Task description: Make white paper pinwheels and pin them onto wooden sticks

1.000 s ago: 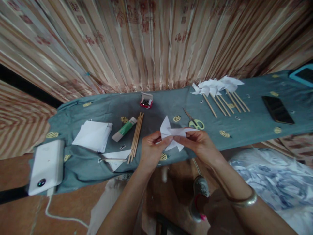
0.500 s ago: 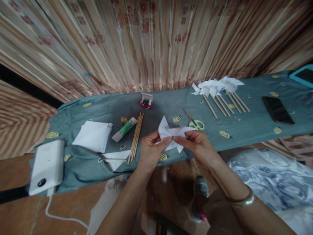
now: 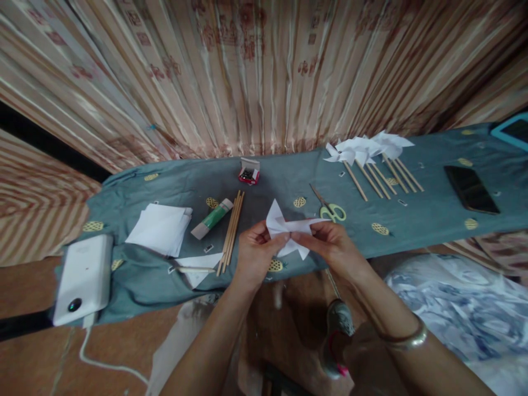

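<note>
A white paper pinwheel (image 3: 284,225) is pinched at its middle between my left hand (image 3: 256,256) and my right hand (image 3: 332,247), just above the near edge of a long board covered in blue-grey cloth (image 3: 412,214). Both hands have their fingers closed on the paper. Its pointed blades stick up and out to the right. A bangle sits on my right wrist.
On the cloth lie a bundle of wooden sticks (image 3: 232,231), a green glue stick (image 3: 212,218), a stack of white paper (image 3: 159,228), a red box of pins (image 3: 248,173), green-handled scissors (image 3: 330,208), several finished pinwheels on sticks (image 3: 371,159), a black phone (image 3: 470,190) and a white power bank (image 3: 82,278).
The hands and pinwheel have barely moved; the paper sits slightly lower and the view has shifted a little.
</note>
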Available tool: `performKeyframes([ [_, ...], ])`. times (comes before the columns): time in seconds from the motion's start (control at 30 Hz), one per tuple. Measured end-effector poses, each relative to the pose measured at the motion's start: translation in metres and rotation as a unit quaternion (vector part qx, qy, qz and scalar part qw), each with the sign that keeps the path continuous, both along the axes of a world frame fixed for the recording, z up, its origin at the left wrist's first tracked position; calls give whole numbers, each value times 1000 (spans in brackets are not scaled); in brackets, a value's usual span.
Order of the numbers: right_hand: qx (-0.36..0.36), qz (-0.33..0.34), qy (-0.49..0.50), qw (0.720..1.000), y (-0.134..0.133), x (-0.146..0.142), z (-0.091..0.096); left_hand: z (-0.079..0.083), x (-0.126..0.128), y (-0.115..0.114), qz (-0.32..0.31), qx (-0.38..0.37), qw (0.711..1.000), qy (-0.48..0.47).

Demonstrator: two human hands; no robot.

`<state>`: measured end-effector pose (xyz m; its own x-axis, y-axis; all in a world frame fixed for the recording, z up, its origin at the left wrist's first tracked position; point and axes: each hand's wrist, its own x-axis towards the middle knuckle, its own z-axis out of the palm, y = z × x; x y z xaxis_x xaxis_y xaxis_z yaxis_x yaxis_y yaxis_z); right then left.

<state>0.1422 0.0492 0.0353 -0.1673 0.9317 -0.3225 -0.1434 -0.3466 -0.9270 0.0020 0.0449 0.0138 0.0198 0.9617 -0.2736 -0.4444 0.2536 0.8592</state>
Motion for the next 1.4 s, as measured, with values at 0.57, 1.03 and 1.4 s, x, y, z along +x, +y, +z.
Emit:
performKeyframes([
  [0.57, -23, -42, 0, 999, 4, 7, -7, -9, -23, 7, 48, 94, 983, 153],
  [1.03, -39, -61, 27, 997, -2, 30, -1, -26, -84, 22, -39, 172, 678, 714],
  [1.4, -45, -61, 26, 997, -4, 33, 4, -34, -84, 23, -33, 168, 635, 753],
])
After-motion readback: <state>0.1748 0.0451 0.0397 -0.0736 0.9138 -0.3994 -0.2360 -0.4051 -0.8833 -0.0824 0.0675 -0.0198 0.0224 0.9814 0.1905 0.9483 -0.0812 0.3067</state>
